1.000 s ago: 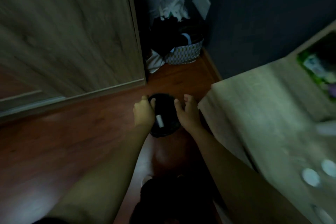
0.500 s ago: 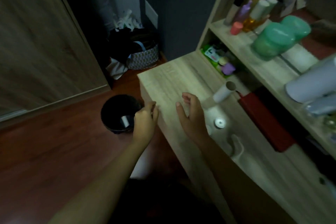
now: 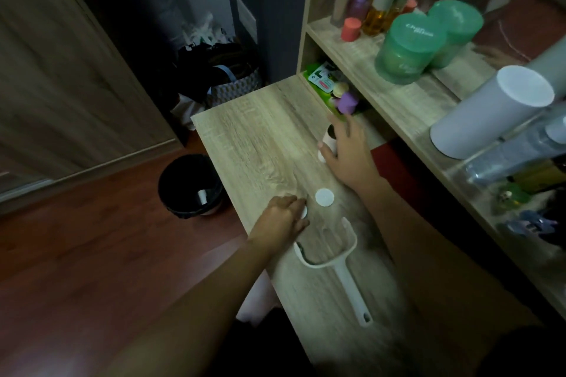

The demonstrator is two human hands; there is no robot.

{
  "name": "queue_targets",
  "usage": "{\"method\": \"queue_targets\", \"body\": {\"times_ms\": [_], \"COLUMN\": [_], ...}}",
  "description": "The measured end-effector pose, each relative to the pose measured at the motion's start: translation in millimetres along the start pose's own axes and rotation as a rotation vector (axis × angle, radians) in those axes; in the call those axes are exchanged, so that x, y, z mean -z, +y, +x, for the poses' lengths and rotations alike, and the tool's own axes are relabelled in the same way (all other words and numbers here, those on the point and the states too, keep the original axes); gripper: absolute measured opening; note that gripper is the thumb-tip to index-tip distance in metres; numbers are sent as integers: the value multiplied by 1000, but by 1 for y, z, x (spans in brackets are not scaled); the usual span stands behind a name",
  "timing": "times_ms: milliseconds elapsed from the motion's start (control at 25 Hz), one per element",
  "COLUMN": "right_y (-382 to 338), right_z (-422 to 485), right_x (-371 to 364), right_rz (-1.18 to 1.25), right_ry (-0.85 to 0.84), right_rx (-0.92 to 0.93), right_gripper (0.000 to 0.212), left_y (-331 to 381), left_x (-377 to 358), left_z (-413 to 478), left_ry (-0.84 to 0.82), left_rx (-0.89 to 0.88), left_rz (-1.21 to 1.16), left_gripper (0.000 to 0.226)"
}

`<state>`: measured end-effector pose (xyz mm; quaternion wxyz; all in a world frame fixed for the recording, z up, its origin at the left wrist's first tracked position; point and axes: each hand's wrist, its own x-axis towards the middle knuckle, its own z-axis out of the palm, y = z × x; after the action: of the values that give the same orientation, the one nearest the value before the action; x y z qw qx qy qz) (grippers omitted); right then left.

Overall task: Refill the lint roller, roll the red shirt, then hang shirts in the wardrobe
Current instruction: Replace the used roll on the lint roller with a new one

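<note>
Two bare forearms enter from the 6 o'clock edge of the head view, both uncovered from elbow to wrist; no sleeve cuff shows on either. The left hand and the right hand are bare too, with no glove, ring, watch or bracelet visible in the dim light. The fingers of the right hand look short-nailed, though blur hides the detail. Near the 5 o'clock corner, beside the right upper arm, a patch of dark cloth shows, seemingly a garment, its cut and colour lost in shadow. Another dark mass lies at 6 o'clock between the arms, too dim to identify.
</note>
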<state>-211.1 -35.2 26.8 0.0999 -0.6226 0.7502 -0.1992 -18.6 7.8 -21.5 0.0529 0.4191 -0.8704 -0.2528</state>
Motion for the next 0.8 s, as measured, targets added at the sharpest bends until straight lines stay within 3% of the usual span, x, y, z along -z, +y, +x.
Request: {"method": "queue_targets", "body": {"times_ms": [120, 240, 360, 480, 640, 800], "right_y": [14, 17, 17, 6, -8, -11], "right_z": [0, -9, -30, -47, -60, -65], "right_x": [-8, -3, 0, 12, 33, 43], "right_rz": [-60, 161, 759, 1416, 1713, 1766], "right_ry": [-68, 50, 36, -32, -42, -26], "right_rx": [-40, -182, -504, -718, -679, -658], "right_gripper": [51, 48, 44, 39, 24, 20], "left_y": [8, 12, 16, 43, 67, 73], "left_x": [-12, -1, 27, 58, 77, 84], "left_z": [4, 5, 8, 9, 8, 7], "left_ry": [47, 120, 334, 445, 483, 462], "left_rx": [-21, 106, 349, 305, 240, 204], "left_rz": [116, -79, -477, -744, -764, -720], "left_gripper": [34, 38, 50, 38, 38, 41]}}
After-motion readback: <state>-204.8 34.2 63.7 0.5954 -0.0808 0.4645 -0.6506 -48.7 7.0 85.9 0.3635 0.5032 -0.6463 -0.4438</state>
